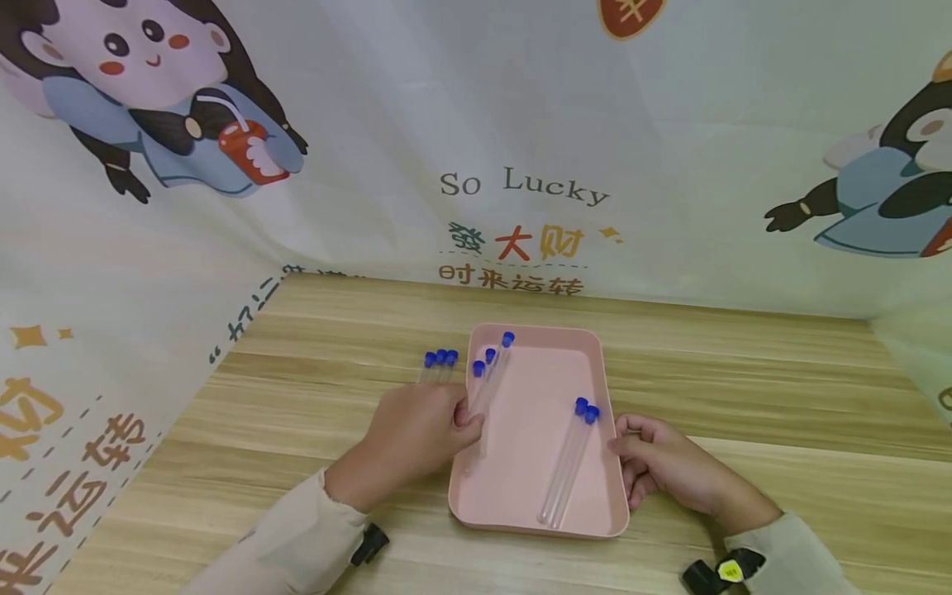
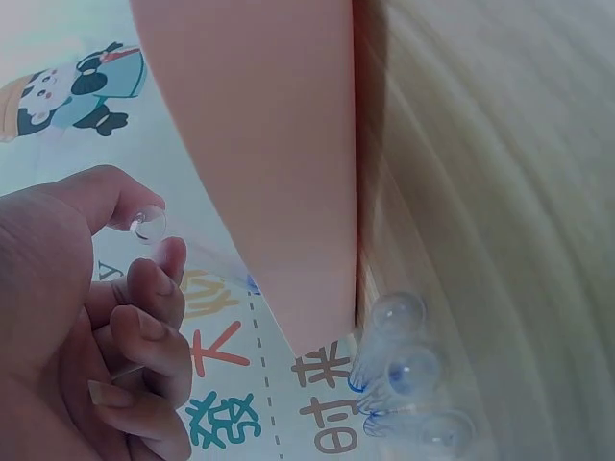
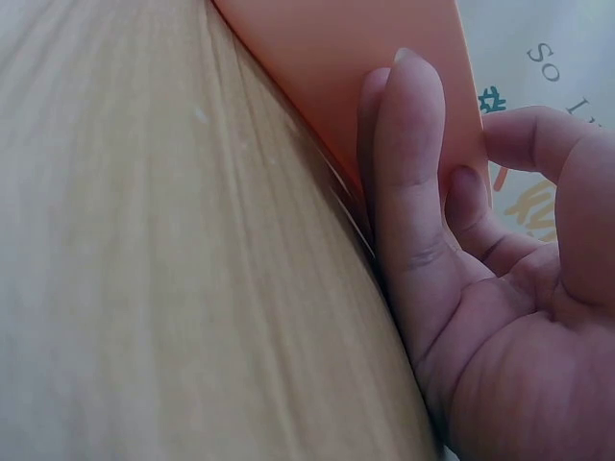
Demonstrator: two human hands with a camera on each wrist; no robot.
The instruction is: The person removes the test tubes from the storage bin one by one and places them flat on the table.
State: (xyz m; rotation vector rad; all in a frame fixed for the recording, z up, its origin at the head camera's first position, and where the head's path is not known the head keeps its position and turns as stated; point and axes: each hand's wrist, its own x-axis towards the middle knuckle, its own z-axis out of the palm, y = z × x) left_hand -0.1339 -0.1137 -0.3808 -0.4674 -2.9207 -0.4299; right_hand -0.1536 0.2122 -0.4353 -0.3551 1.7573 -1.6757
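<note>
My left hand (image 1: 416, 438) is over the left rim of a pink tray (image 1: 535, 372), pinching a clear test tube (image 1: 491, 382) with a blue cap between thumb and forefinger. In the left wrist view the tube's rounded end (image 2: 149, 225) shows between the fingertips. Two more blue caps (image 1: 478, 368) lie beside it along the tray's left side, their tubes partly hidden. Two capped test tubes (image 1: 567, 463) lie slanted side by side in the tray's right half. My right hand (image 1: 662, 463) grips the tray's right wall, thumb at the rim and fingers against the outside.
Left of the tray, three blue-capped test tubes (image 1: 440, 364) lie on the wooden table (image 1: 744, 380), partly hidden behind the left hand. A printed cloth (image 1: 521, 107) hangs behind the table and along its sides.
</note>
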